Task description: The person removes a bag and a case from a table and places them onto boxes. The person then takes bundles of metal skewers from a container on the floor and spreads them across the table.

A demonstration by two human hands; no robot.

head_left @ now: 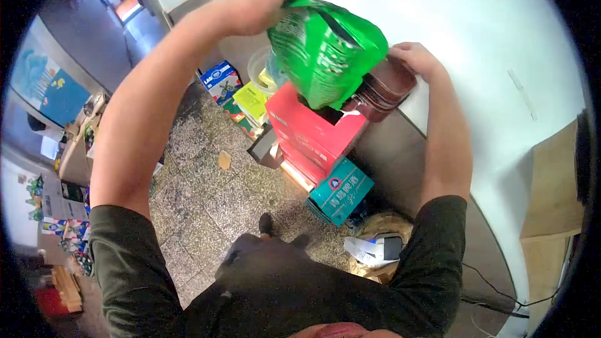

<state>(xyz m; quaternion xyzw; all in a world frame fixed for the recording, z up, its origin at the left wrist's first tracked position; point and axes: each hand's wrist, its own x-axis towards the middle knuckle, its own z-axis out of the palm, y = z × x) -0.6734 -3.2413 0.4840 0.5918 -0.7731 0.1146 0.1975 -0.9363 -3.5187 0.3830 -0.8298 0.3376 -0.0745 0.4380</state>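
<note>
Green bag [332,50] above a red box's [307,126] edge
Left hand [266,3] gripping the bag, right hand [419,61] a brown purse [389,87] — contents hidden.

Support: floor [235,209], speckled grey stone-like tiles with visible joints. Directly on it: a flat tan scrap [225,160], lying apart from the cartons; a dark shoe [266,221], nearer the wearer. Teal carton [341,192] stands beside the red carton [300,131]; both bases partly hidden, floor contact uncertain.
</note>
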